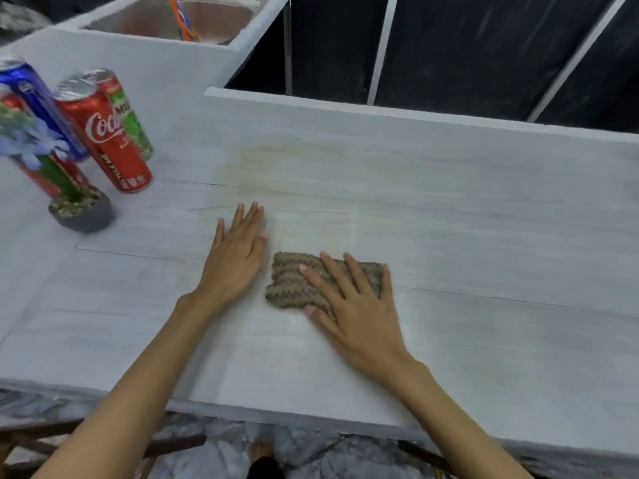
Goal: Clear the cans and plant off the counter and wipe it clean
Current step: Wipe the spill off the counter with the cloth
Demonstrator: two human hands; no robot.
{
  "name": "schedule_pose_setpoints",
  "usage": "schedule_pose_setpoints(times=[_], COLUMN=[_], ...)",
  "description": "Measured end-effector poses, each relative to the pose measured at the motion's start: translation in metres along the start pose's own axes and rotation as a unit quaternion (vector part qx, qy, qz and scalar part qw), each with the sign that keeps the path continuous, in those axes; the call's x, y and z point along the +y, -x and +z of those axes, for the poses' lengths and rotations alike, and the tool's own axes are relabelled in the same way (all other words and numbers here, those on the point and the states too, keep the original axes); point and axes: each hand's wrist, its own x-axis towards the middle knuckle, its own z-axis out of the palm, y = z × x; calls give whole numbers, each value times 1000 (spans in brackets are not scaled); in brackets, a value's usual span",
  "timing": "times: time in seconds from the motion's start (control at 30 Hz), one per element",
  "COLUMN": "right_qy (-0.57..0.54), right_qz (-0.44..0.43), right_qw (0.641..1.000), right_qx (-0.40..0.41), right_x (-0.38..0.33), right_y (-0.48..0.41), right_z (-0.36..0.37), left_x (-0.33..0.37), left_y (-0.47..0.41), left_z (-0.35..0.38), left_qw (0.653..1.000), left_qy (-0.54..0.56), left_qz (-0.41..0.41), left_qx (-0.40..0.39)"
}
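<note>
Two bare forearms reach up from the bottom edge of the frame, over the near lip of the pale grey counter (449,219). The left hand (238,250) lies flat on the bare surface just left of centre, palm down, fingers straight and close together, holding nothing. The right hand (352,305) is down on a brown knitted cloth (290,288) just right of it, fingers spread wide and straight across the fabric, pressing it to the counter. The hands sit close, with only a narrow strip of counter between the left thumb and the cloth's left edge. Above them, mid-frame, a faint yellowish stain (283,167) spreads over the surface. Over at the left edge, the cans and plant are grouped on the counter, well apart from the hands. A red Coca-Cola can (107,140) is in front, a green-and-red can (129,115) is right behind it, and a blue can (34,98) is further left. Another red can (41,181) is partly hidden by the plant (86,219), which stands in a small grey pot with pebbles and blue flowers. Upper left, a metal sink (221,15) sits in a raised block, with something orange (179,22) poking out of it, too blurred to identify.
</note>
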Motion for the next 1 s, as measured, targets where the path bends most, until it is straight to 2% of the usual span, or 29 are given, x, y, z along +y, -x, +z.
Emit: schedule_pose_setpoints(times=[0.1,0.27,0.37,0.47,0.57,0.7,0.77,0.9,1.0], right_qy=[-9,-29,-40,-46,-31,-8,-15,-18,-29], right_qz=[37,205,256,201,96,24,59,204,197], right_qw=[997,978,965,977,994,999,997,978,979], right_qx=[-64,-24,-38,-52,-50,-44,-43,-43,-42], right_x=[35,85,73,21,-30,-15,22,76,52], right_y=[-19,-129,-211,-261,-249,-197,-200,-265,-325], right_z=[-14,-19,-15,0,11,8,1,-10,-3], left_x=[-13,-44,-65,-82,-92,-101,-104,-104,-100], left_y=[-25,-56,-70,-83,-95,-102,-101,-102,-103], left_z=[-11,-33,-45,-51,-52,-52,-51,-49,-48], left_qw=[1000,999,999,999,999,999,998,998,999], left_qy=[-26,-43,-46,-29,-13,13,7,12,-11], left_qz=[13,14,10,12,28,41,60,53,41], left_qx=[-12,-16,-23,-25,-32,-18,-3,14,20])
